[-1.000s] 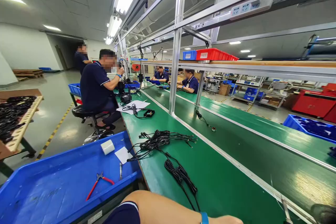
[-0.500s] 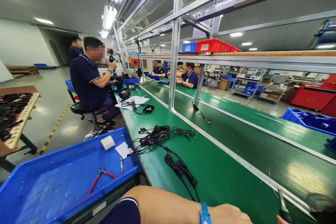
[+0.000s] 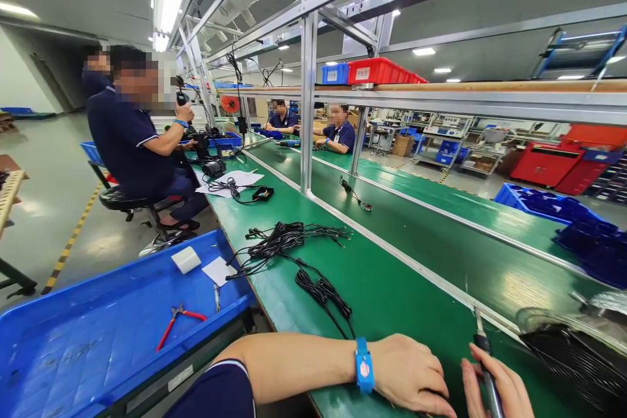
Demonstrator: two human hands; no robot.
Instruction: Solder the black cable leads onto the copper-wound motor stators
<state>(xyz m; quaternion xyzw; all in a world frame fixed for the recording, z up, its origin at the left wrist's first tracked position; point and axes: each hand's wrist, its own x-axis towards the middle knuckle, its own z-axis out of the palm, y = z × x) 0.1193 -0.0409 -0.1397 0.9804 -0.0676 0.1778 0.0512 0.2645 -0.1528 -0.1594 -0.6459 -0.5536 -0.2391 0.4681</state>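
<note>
My left hand [image 3: 409, 375], wearing a blue wrist strap [image 3: 364, 366], rests low over the green bench with its fingers curled down. What lies beneath its fingertips is mostly cut off by the lower edge. My right hand [image 3: 504, 382] grips a soldering iron [image 3: 484, 356] by its dark handle, the metal tip pointing up and away. A coiled black cable [image 3: 323, 294] runs down the bench and passes behind my left wrist. Beyond it sits a pile of black cables [image 3: 281, 240] with their thin ends fanned to the right.
Left of the bench, a blue tray [image 3: 112, 313] holds red-handled cutters [image 3: 179, 320] and a white roll [image 3: 186, 260]. At right stands a black round ribbed object [image 3: 573, 356]. A metal post [image 3: 307, 98] rises beyond the cables. A co-worker [image 3: 132, 117] sits at left; others work farther back.
The view has swung right and down. More of both hands now shows, with the soldering iron and the black ribbed object further into view. The cables keep their places on the bench.
</note>
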